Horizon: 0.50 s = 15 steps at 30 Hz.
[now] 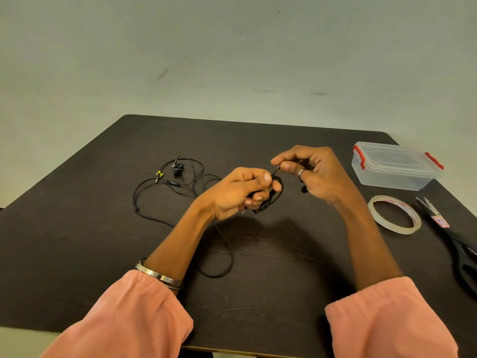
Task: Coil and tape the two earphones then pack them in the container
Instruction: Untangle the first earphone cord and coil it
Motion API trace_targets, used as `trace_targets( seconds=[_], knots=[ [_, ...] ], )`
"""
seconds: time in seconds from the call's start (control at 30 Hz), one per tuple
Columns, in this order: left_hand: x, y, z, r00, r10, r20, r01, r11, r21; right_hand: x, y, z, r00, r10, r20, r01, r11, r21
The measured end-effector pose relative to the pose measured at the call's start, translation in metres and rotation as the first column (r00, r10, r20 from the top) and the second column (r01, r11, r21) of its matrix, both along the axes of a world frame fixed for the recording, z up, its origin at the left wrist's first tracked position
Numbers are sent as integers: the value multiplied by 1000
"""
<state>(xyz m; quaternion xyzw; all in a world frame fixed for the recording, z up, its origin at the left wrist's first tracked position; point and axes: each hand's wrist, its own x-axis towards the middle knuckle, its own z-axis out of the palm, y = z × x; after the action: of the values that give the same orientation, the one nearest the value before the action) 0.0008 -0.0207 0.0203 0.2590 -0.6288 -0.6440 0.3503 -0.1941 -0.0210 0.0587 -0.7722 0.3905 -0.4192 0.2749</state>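
My left hand [238, 192] grips a small coil of black earphone cable [273, 197] above the table's middle. My right hand [313, 171] pinches the free end of that cable just right of the coil, and an earbud dangles below its fingers. A slack loop of the same cable [222, 259] trails on the table under my left wrist. A second black earphone [178, 174] lies uncoiled at the back left, with a yellow tag near its plug. A clear container [395, 166] with red clips stands shut at the right. A roll of clear tape [395, 214] lies in front of it.
Black-handled scissors [454, 236] lie at the table's right edge beside the tape. The dark wooden table [284, 293] ends at a pale wall behind. Pink sleeves cover both forearms near the front edge.
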Motion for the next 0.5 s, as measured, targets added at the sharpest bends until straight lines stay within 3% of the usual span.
trace_targets(
  seconds=[0.23,0.4,0.5],
  knots=[
    [-12,4,1,983,110,-148,-81,978,190,13,-9,-19,998,-26,62,23,999,41],
    [-10,0,1,937,239,-256,-171,950,260,30,-15,-31,979,-201,45,202,979,-28],
    [-11,-2,1,920,273,-280,-197,942,273,36,-13,-31,967,-179,182,155,978,141]
  ],
)
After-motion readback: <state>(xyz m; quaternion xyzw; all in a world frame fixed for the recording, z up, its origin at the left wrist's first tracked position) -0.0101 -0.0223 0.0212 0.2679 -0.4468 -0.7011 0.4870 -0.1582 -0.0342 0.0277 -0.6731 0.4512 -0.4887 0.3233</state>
